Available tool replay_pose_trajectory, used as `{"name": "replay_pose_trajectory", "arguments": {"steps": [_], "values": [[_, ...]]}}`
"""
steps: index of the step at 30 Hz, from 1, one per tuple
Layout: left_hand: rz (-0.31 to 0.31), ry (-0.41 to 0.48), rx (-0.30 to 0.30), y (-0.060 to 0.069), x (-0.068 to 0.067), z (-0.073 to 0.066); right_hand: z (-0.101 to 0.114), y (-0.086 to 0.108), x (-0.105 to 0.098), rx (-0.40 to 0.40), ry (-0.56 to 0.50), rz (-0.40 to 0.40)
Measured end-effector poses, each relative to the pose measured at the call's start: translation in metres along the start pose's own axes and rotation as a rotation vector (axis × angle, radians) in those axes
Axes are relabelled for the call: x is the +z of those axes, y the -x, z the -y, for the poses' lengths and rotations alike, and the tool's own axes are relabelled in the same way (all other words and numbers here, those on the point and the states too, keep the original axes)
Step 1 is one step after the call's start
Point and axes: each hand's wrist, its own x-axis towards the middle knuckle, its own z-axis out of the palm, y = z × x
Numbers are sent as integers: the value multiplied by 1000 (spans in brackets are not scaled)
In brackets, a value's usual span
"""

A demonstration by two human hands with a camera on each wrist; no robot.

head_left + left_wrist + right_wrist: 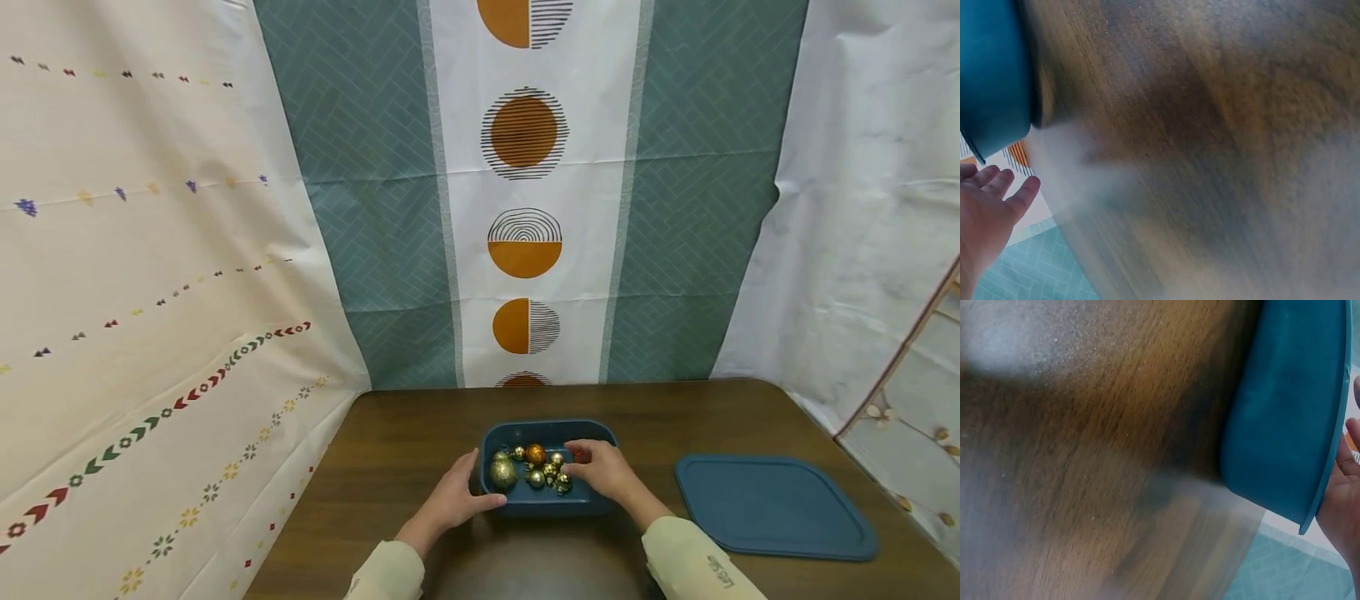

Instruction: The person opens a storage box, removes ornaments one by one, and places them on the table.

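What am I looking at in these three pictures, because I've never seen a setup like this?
There's no machine here: a person is using two bare hands. The wide picture comes from a camera on the head; the other two come from cameras on the wrists, one on each.

On the wooden table sits a blue bin with shiny balls inside, mostly gold. To its right lies a flat blue panel, perhaps a lid.

The left hand is at the bin's left side, fingers outstretched. The right hand reaches over the bin's right side, close to something red; whether it grips that, I can't tell.
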Motion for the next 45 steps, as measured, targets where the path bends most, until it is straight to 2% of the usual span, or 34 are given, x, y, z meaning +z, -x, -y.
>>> {"name": "replay_pose_trajectory", "arguments": {"steps": [18, 26, 32, 38, 45], "values": [[-21, 1, 27, 1, 1, -4, 4, -7, 2, 22, 48, 53], [-17, 6, 9, 2, 3, -3, 6, -7, 3, 50, 100, 88], [-8, 11, -11, 2, 2, -4, 8, -8, 6, 64, 129, 77], [-7, 3, -29, 0, 3, -2, 8, -10, 10, 42, 172, 68], [-24, -13, -5, -1, 3, -5, 7, -11, 14, 16, 232, 49]]}}
